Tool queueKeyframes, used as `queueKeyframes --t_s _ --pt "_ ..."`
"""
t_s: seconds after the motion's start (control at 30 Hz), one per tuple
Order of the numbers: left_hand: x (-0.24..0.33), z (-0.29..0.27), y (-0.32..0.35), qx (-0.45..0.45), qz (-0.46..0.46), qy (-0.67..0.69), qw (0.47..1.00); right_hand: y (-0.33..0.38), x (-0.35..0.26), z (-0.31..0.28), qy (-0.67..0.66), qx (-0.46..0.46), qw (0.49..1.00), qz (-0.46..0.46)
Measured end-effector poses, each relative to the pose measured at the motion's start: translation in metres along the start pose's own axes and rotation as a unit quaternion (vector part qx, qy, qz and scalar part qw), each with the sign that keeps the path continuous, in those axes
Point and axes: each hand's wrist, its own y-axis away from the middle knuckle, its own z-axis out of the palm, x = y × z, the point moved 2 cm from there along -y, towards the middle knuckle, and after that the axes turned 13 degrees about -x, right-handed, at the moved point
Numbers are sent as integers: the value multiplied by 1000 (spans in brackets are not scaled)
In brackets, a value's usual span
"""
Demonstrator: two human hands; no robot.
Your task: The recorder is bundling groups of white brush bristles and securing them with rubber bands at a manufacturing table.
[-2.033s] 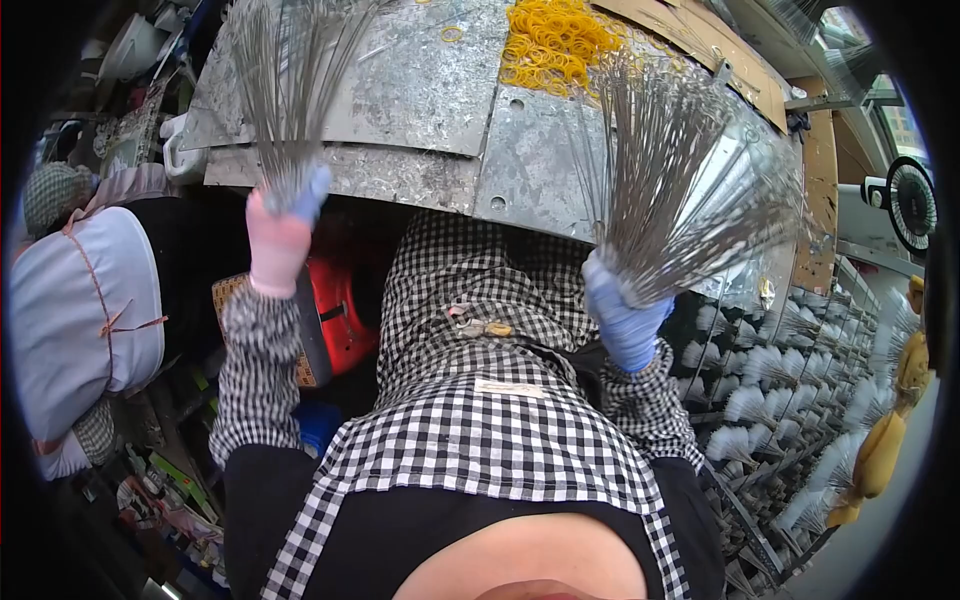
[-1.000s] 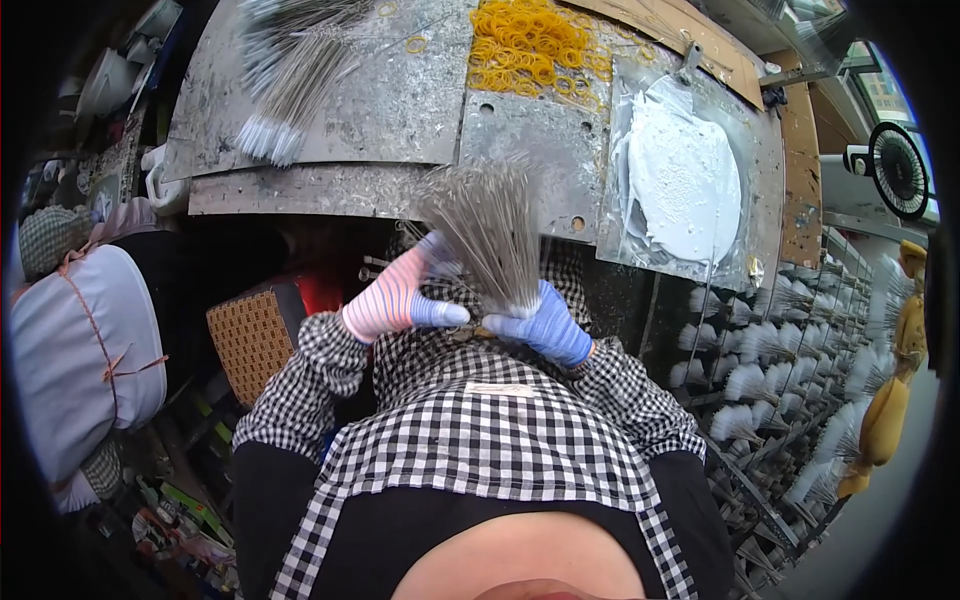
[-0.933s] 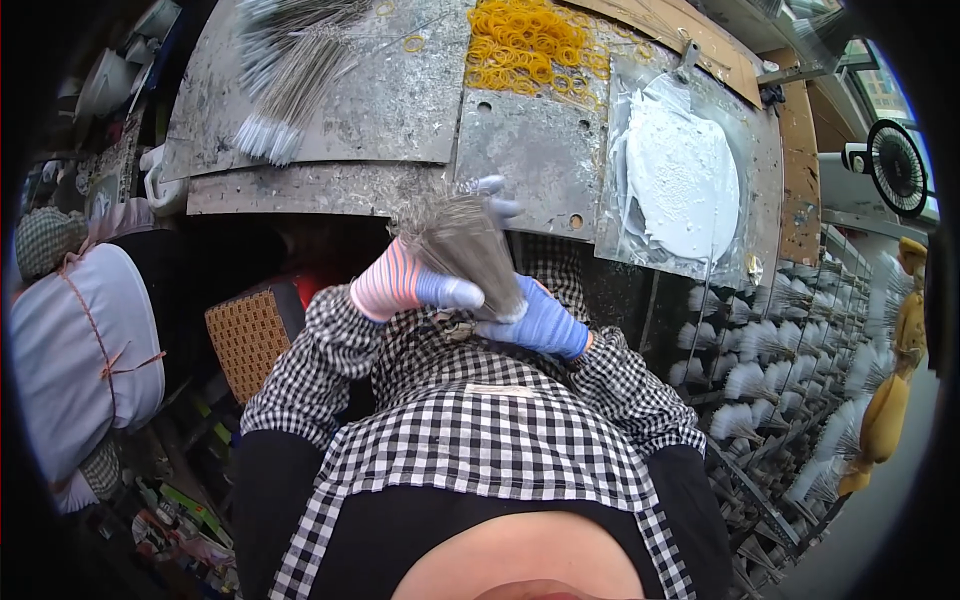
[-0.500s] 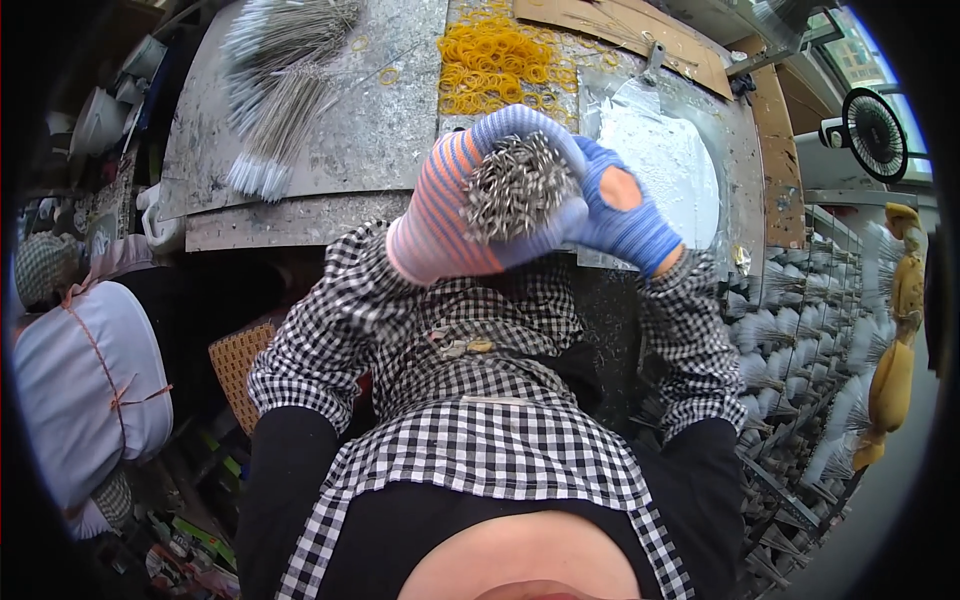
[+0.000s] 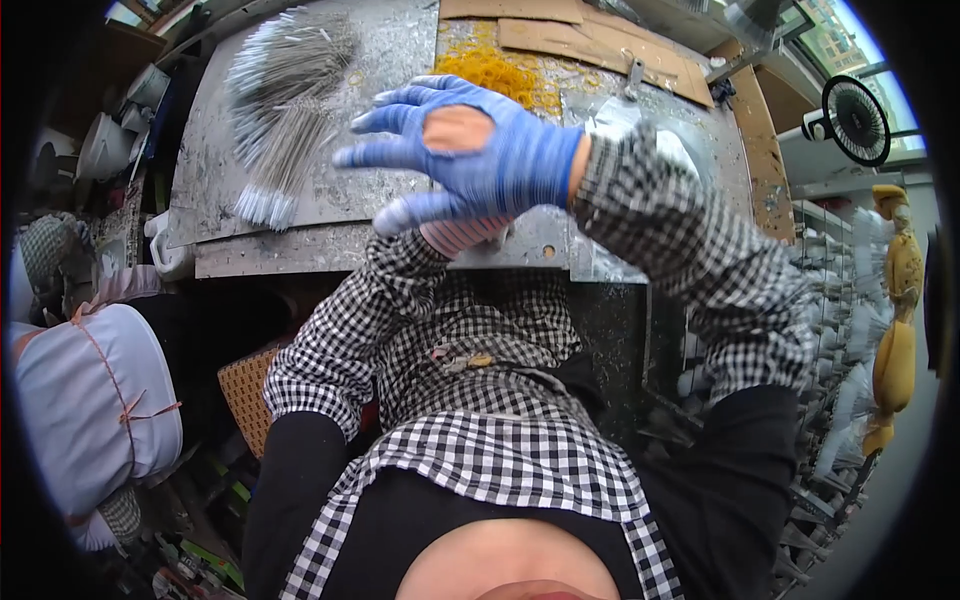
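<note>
Blue-gloved right hand [image 5: 470, 160] hiding left hand [image 5: 462, 236], wire bundle [image 5: 285, 120], yellow rubber bands [image 5: 500, 72]

Counts at the tabletop [image 5: 400, 215]

Two gloved hands, the blue right hand [image 5: 480, 150] over the striped left hand [image 5: 455, 235]; one fanned bundle of thin wires [image 5: 280, 120]; one heap of yellow rubber bands [image 5: 495, 72]; two cardboard pieces [image 5: 590, 40]; one round fan [image 5: 855, 120].
</note>
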Motion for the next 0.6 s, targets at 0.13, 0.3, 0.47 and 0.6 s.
queueKeyframes --t_s 0.13,0.3,0.47,0.6 --pt "39 -20 17 120 -78 136 980 0 -19 -34 -21 51 993 -108" --pt "28 -34 -10 249 -167 300 906 -5 -3 11 -65 3 998 -28" --pt "123 -19 -13 367 -241 449 779 0 -44 -41 -62 15 983 -173" --pt "66 -40 -44 445 -287 546 649 -11 -21 10 -58 -87 992 -73"
